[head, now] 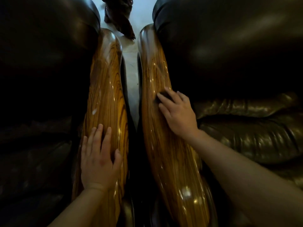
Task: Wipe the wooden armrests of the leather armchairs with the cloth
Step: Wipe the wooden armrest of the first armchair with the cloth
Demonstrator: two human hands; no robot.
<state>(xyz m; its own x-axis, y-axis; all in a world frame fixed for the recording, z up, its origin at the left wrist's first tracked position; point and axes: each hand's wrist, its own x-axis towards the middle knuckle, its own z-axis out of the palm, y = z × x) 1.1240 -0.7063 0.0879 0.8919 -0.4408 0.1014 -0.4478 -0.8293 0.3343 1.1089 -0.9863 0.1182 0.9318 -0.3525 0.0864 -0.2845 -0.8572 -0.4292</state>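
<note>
Two glossy striped wooden armrests run side by side away from me: the left armrest (105, 89) and the right armrest (155, 76). My left hand (100, 159) lies flat on the near part of the left armrest, fingers apart, holding nothing. My right hand (177, 112) presses a small dark cloth (164, 95) onto the middle of the right armrest; only a bit of the cloth shows under the fingers.
Dark leather armchairs flank the armrests, the left armchair (49, 63) and the right armchair (229, 54) with a wrinkled seat cushion (254, 133). A narrow strip of pale floor (131, 68) shows between them. A dark brown crumpled object (121, 15) lies on the floor at the far end.
</note>
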